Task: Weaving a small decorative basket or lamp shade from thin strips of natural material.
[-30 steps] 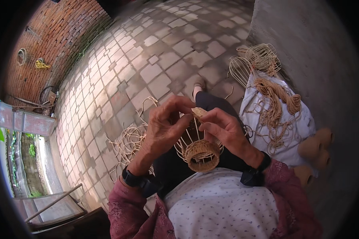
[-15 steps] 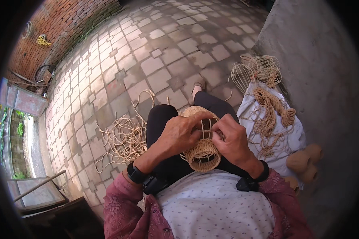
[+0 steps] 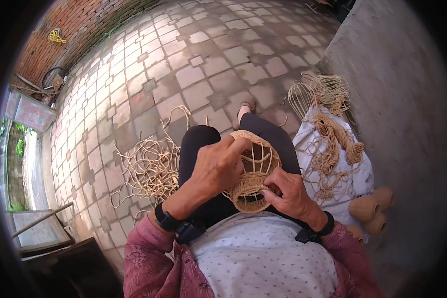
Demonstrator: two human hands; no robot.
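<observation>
We're holding a basket (image 3: 249,183) just off centre toward four o'clock, right hand (image 3: 288,192) pinching its edge at its five o'clock, left hand (image 3: 217,166) curling over its nine o'clock side, fingertips hidden, can't tell if pinching, loose cord (image 3: 151,166) lying at nine o'clock.

Outdr. yard (image 3: 223,54), sunlit paving (image 3: 111,92), brick wall (image 3: 87,25), greenery (image 3: 20,147) at far L

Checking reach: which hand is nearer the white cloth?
Right. Your right hand is just left of the cloth; your left hand is farther off, at the left of the basket.
</observation>
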